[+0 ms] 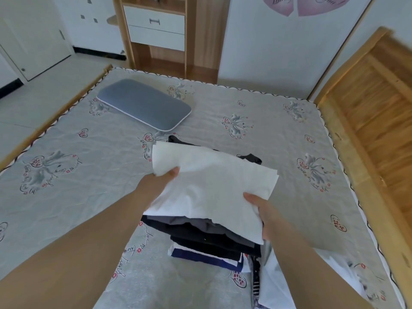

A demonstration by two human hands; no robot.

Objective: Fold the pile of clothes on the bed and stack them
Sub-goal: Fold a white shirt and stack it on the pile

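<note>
- The left hand grips the far left edge of a folded white garment, thumb on top and the fingers hidden beneath the cloth.
- The right hand pinches the near right edge of the same garment, thumb pressed on its upper face and the fingers underneath.
- The white garment is held flat between both hands, directly above the stack of folded clothes; whether it touches the top of the stack cannot be told.
- The stack sits on the bed, near its middle toward the person, with dark grey and black pieces on top and navy and white ones lower down.
- Some black fabric shows past the far edge of the white garment.
- Loose white cloth lies on the mattress just right of the stack, beside a dark striped piece.
- A grey-blue pillow lies farther back on the bed, well apart from the stack.
- A wooden shelf unit with white drawers stands beyond the bed, and a wooden headboard runs along its right side.
</note>
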